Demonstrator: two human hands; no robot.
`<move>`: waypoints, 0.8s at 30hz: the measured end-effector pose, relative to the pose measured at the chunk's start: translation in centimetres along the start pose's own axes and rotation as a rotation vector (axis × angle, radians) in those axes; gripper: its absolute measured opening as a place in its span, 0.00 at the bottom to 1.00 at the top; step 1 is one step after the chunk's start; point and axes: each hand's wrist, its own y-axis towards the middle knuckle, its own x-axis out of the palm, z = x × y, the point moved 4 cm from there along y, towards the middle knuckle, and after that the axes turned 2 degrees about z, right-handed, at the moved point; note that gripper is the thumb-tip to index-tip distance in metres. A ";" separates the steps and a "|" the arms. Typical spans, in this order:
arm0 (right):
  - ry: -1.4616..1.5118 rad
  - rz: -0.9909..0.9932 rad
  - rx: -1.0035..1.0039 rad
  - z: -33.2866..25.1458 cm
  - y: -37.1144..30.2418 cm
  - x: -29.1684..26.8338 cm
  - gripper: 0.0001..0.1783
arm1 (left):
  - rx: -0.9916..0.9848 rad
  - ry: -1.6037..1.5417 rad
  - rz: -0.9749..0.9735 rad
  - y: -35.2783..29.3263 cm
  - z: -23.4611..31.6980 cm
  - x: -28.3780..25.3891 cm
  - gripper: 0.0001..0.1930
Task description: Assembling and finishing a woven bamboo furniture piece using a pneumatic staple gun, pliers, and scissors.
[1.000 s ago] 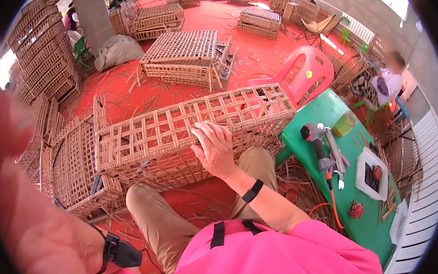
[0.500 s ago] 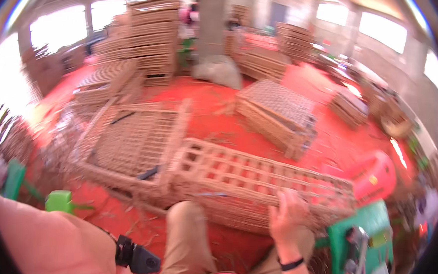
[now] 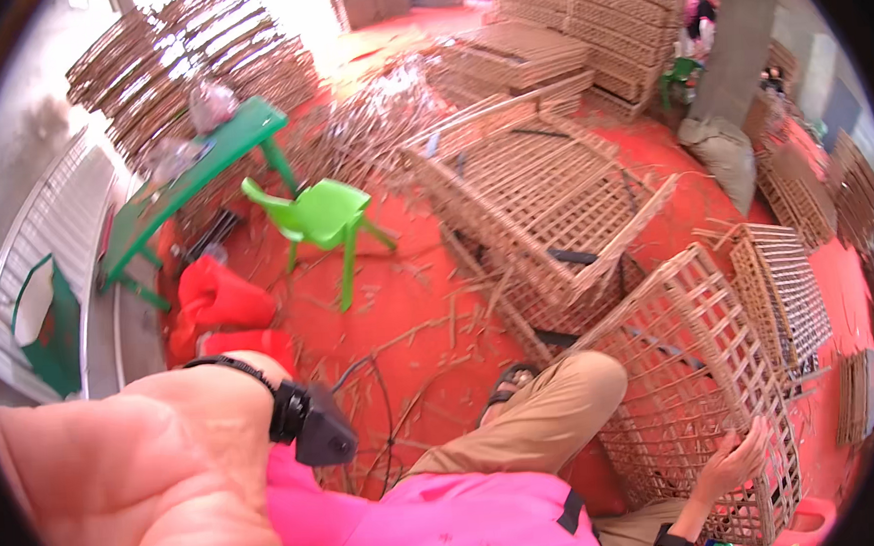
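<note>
My left hand (image 3: 140, 491) is raised very close to the camera at the lower left. Its palm faces me, and the fingers lie outside the picture. A dark strap with a black device (image 3: 311, 421) circles that wrist. At the lower right, my right hand (image 3: 734, 460), wearing a black wristband, grips the lattice side of a woven bamboo crate (image 3: 677, 358). The crate leans by my knees, tilted. Beside it, a larger bamboo frame (image 3: 542, 196) with a slatted panel and dark strips lies on another woven piece.
A light green chair (image 3: 323, 215) and a green table (image 3: 196, 173) with plastic bags stand left. Bamboo scraps (image 3: 421, 334) and a dark cable litter the red floor. Stacked woven panels (image 3: 632, 21) rise behind, near a pillar (image 3: 733, 45) and a pale sack (image 3: 720, 151).
My view has swung left and tilted, bringing the green table and chair in. The left palm still fills the lower left. My right hand stays at the crate.
</note>
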 end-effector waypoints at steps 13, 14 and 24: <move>-0.137 -0.022 -0.008 1.4 0.0 1.1 0.27 | -0.370 -0.028 0.106 -11.1 0.9 6.5 0.08; -0.133 -0.014 -0.011 1.3 0.2 1.2 0.27 | -0.404 -0.055 0.025 -12.4 0.5 8.8 0.08; 0.001 -0.016 0.017 -1.6 0.8 -1.5 0.29 | -0.591 -0.331 -0.293 -15.8 0.5 21.5 0.03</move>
